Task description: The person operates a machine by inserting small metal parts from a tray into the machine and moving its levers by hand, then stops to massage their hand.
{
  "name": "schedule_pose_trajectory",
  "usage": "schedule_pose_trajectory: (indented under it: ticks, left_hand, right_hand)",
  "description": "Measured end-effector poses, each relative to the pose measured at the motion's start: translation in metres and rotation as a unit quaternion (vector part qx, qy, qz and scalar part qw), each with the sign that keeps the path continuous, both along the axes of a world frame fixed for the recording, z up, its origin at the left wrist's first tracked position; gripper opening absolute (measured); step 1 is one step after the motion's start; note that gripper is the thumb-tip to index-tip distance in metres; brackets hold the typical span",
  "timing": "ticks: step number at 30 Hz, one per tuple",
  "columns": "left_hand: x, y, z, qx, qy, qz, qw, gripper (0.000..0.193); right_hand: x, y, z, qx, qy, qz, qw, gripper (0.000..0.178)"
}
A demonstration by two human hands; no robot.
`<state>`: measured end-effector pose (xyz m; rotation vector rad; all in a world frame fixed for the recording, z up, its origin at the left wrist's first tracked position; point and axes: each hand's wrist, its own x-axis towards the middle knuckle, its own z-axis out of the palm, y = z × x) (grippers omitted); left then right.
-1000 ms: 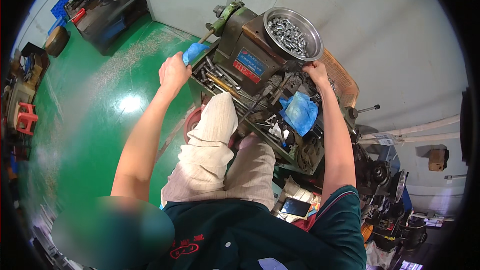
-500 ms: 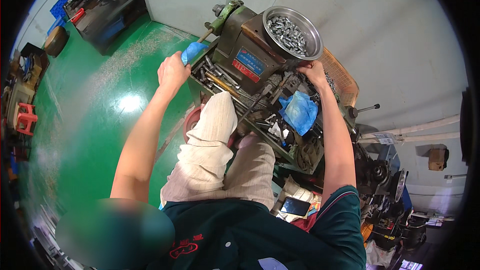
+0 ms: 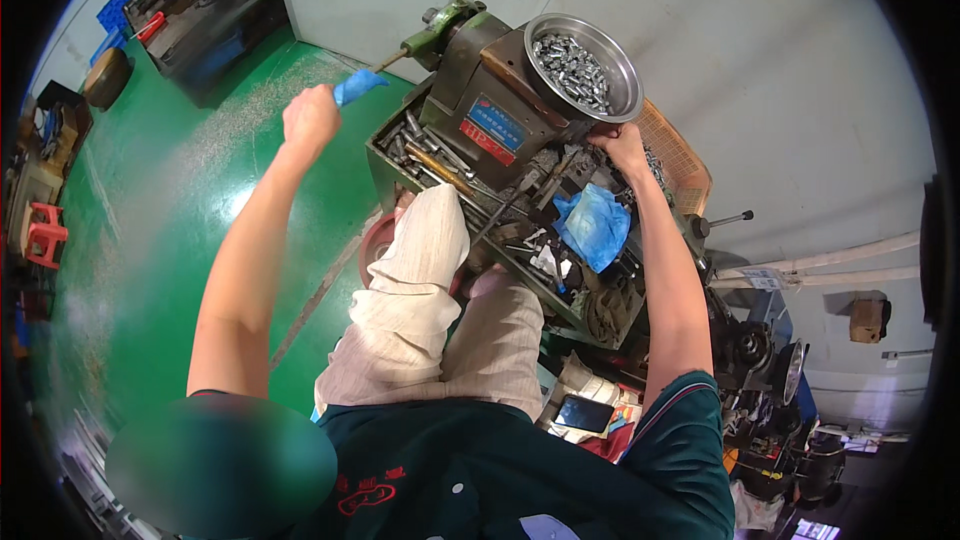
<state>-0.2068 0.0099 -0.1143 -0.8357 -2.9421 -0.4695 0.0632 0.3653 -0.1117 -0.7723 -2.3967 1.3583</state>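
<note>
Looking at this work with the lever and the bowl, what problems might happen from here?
1. The right-hand grip is close by the bowl's near edge; a bump might spill the small metal parts.
2. Its fingertips are hard to see against the machine, so a pinch seems possible if the left-hand grip moves the blue-wrapped lever.

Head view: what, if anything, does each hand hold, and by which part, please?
The left hand holds a lever by its blue-wrapped end; I cannot tell for the right hand.
</note>
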Motion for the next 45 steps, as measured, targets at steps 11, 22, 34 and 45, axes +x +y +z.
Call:
schedule_pose_trajectory:
  ticks: [11, 22, 34, 45]
  left_hand:
    - [-0.031, -0.004, 0.008, -0.043, -0.041, 0.037, 0.998, 0.021]
    - [-0.04, -0.009, -0.007, -0.033, -0.028, 0.022, 0.999, 0.024]
    - [-0.036, -0.005, -0.002, -0.027, -0.022, 0.015, 0.999, 0.027]
    - [-0.035, -0.004, -0.006, -0.027, -0.01, 0.028, 0.999, 0.027]
  right_hand:
    - [0.056, 0.081, 0.038, 0.282, -0.257, -0.1, 0.919, 0.027]
    - [0.279, 0.085, 0.041, 0.386, -0.416, -0.33, 0.755, 0.053]
    - [0.306, -0.024, 0.046, 0.424, -0.416, -0.378, 0.71, 0.064]
    - [0.297, -0.033, 0.05, 0.412, -0.438, -0.38, 0.703, 0.065]
